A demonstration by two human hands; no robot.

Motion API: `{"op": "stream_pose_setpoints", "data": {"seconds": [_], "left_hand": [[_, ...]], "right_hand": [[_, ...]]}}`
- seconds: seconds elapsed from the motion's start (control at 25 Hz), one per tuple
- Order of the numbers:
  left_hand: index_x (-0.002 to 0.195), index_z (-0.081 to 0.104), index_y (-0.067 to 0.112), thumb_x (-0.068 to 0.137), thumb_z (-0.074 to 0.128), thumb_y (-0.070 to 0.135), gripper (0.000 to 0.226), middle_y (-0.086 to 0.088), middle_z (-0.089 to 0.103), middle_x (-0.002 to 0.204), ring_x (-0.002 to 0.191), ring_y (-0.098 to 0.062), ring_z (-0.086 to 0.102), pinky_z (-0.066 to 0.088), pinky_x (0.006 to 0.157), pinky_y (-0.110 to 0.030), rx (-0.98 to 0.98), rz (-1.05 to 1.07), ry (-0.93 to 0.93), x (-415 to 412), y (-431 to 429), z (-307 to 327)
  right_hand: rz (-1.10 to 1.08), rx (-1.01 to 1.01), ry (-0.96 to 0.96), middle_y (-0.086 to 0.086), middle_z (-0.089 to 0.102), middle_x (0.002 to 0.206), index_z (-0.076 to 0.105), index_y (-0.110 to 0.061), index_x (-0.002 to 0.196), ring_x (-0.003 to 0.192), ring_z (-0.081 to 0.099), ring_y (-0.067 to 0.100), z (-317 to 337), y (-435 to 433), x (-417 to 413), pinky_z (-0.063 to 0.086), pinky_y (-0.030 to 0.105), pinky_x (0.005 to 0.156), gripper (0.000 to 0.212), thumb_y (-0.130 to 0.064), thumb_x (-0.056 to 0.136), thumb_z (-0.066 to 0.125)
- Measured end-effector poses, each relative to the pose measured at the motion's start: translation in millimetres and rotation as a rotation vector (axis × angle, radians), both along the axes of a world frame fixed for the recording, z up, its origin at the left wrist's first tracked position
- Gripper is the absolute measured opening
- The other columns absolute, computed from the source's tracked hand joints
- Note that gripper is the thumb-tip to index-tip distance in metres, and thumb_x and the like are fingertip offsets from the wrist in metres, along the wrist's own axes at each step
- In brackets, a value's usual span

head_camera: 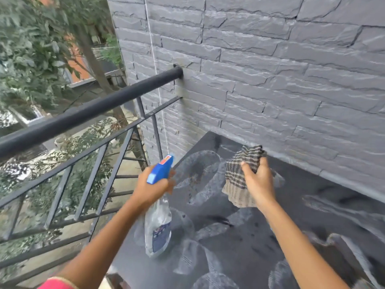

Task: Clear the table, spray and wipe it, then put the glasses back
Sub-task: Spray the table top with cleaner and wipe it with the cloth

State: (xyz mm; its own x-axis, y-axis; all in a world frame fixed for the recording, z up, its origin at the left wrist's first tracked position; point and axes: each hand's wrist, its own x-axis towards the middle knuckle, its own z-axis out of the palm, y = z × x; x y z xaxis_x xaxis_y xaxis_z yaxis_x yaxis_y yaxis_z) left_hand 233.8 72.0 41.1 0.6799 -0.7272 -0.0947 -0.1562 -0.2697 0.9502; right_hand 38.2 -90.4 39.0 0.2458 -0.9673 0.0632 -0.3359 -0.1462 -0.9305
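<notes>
My left hand (152, 187) grips the neck of a clear spray bottle (158, 230) with a blue trigger head, nozzle aimed at the far part of the table. The bottle hangs over the table's left edge. My right hand (257, 182) holds a crumpled checked brown cloth (239, 174) above the dark table (239, 243), near the wall. The tabletop is dark grey with a pale swirling pattern. No glasses are in view.
A grey stone-clad wall (270, 80) runs along the table's far and right side. A black metal railing (83, 115) borders the left, with trees and buildings below it. A thin white cord (158, 90) hangs down beside the wall corner.
</notes>
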Motion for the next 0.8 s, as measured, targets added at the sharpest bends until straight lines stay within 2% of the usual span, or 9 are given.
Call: {"op": "stream_pose_setpoints", "data": {"seconds": [0.12, 0.2, 0.32, 0.44, 0.56, 0.68, 0.72, 0.76, 0.8], "left_hand": [[0.081, 0.064, 0.011, 0.051, 0.06, 0.014, 0.03, -0.012, 0.066, 0.073, 0.074, -0.033, 0.065, 0.048, 0.064, -0.038, -0.143, 0.1, -0.024, 12, 43, 14], [0.091, 0.063, 0.006, 0.055, 0.058, 0.01, 0.037, -0.008, 0.068, 0.073, 0.078, -0.03, 0.068, 0.051, 0.063, -0.04, -0.185, 0.168, -0.061, 23, 73, 17], [0.083, 0.062, 0.015, 0.058, 0.055, 0.007, 0.027, -0.007, 0.063, 0.076, 0.077, -0.031, 0.065, 0.052, 0.063, -0.045, -0.206, 0.266, -0.098, 38, 114, 14], [0.079, 0.06, 0.025, 0.06, 0.053, 0.006, 0.028, -0.002, 0.06, 0.082, 0.079, -0.024, 0.07, 0.048, 0.064, -0.033, -0.226, 0.377, -0.088, 45, 148, 6], [0.082, 0.059, 0.027, 0.06, 0.051, 0.003, 0.034, 0.006, 0.061, 0.086, 0.076, -0.009, 0.072, 0.051, 0.06, -0.028, -0.223, 0.419, -0.076, 47, 174, -4], [0.088, 0.06, 0.023, 0.059, 0.051, 0.0, 0.038, 0.011, 0.063, 0.085, 0.078, -0.008, 0.073, 0.052, 0.054, -0.021, -0.244, 0.484, -0.04, 55, 201, -16], [0.088, 0.06, 0.023, 0.059, 0.05, -0.001, 0.039, 0.011, 0.062, 0.084, 0.078, -0.008, 0.073, 0.052, 0.054, -0.021, -0.253, 0.49, -0.033, 57, 207, -19], [0.087, 0.06, 0.023, 0.059, 0.05, -0.001, 0.038, 0.012, 0.062, 0.083, 0.079, -0.009, 0.073, 0.053, 0.056, -0.022, -0.253, 0.484, -0.032, 58, 211, -22], [0.085, 0.059, 0.024, 0.059, 0.05, -0.001, 0.037, 0.011, 0.061, 0.083, 0.08, -0.009, 0.073, 0.053, 0.057, -0.023, -0.248, 0.467, -0.036, 59, 214, -24]], "right_hand": [[0.08, -0.056, 0.188, 0.002, 0.062, 0.083, 0.043, -0.014, 0.117, 0.078, 0.06, 0.03, -35, 30, 28, 0.043, 0.036, 0.066, 0.029, -0.023, 0.092, 0.053], [0.139, -0.098, 0.28, 0.013, 0.064, 0.085, 0.042, -0.012, 0.116, 0.081, 0.06, 0.036, -56, 54, 52, 0.04, 0.037, 0.062, 0.028, -0.021, 0.091, 0.052], [0.275, -0.301, 0.547, 0.02, 0.067, 0.09, 0.039, -0.01, 0.12, 0.083, 0.062, 0.039, -78, 101, 91, 0.043, 0.041, 0.064, 0.032, -0.023, 0.094, 0.048], [0.598, -0.526, 0.772, 0.014, 0.069, 0.095, 0.035, -0.011, 0.124, 0.087, 0.065, 0.033, -108, 164, 126, 0.043, 0.039, 0.065, 0.032, -0.026, 0.096, 0.04], [0.867, -0.588, 0.818, 0.011, 0.066, 0.109, 0.046, -0.008, 0.123, 0.1, 0.062, 0.028, -145, 225, 133, 0.047, 0.035, 0.063, 0.043, -0.041, 0.095, 0.043], [0.713, -0.67, 0.782, 0.006, 0.068, 0.1, 0.059, -0.011, 0.109, 0.086, 0.063, 0.022, -161, 234, 126, 0.045, 0.027, 0.05, 0.057, -0.061, 0.086, 0.044], [0.674, -0.649, 0.784, 0.009, 0.064, 0.115, 0.056, -0.011, 0.118, 0.099, 0.061, 0.025, -165, 223, 127, 0.051, 0.031, 0.061, 0.065, -0.065, 0.085, 0.038], [0.648, -0.624, 0.811, 0.013, 0.048, 0.138, 0.044, -0.012, 0.134, 0.123, 0.048, 0.031, -169, 210, 130, 0.05, 0.042, 0.086, 0.077, -0.07, 0.085, 0.03], [0.654, -0.578, 0.864, 0.013, 0.022, 0.154, 0.025, -0.014, 0.145, 0.14, 0.024, 0.031, -174, 196, 133, 0.032, 0.051, 0.107, 0.087, -0.075, 0.083, 0.021]]}}
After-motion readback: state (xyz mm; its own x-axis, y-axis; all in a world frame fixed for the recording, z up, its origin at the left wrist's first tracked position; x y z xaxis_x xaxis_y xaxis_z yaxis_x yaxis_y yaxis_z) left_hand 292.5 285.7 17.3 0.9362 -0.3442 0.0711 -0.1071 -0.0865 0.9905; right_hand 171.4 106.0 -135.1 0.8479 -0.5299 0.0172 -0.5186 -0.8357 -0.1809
